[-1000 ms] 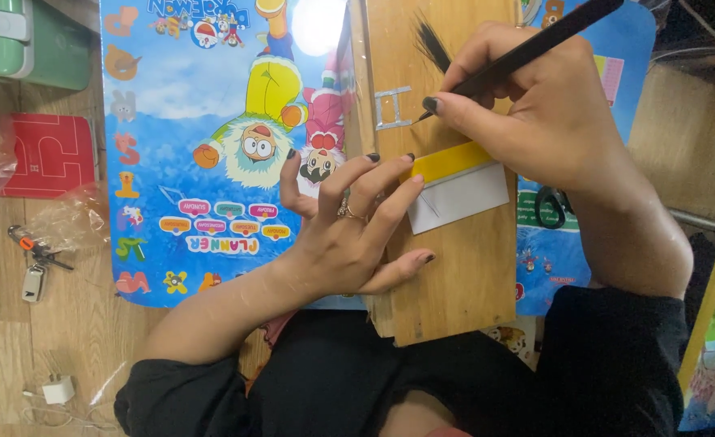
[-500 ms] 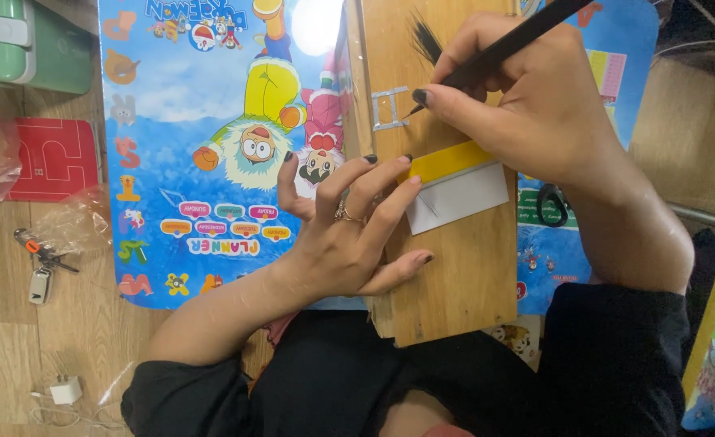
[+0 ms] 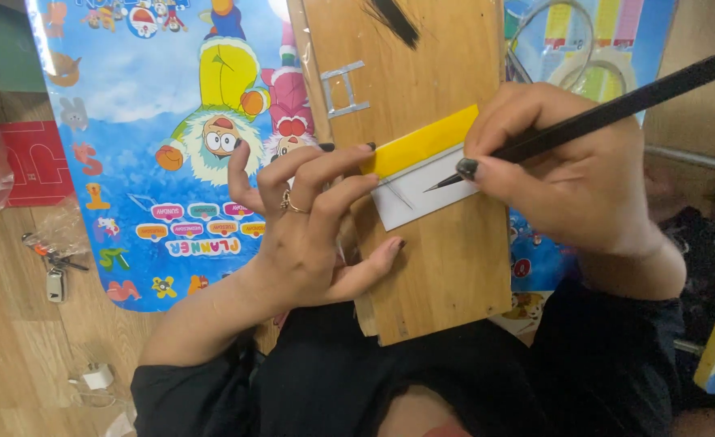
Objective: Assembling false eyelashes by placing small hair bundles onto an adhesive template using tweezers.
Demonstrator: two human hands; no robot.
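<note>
Two hands work on the wooden board (image 3: pixel 430 267): left hand (image 3: pixel 309 218) presses the yellow-white strip (image 3: pixel 422 166) flat, right hand (image 3: pixel 560 170) pinches a black craft knife (image 3: pixel 600 113) whose tip touches the strip.

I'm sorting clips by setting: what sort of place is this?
Probably a home craft spot on the floor: a wooden board rests on the person's lap, beside a cartoon poster, with keys on wood flooring.

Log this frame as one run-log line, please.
left hand: pins yellow-white strip on wooden board | right hand: holds black craft knife, tip on strip
</note>
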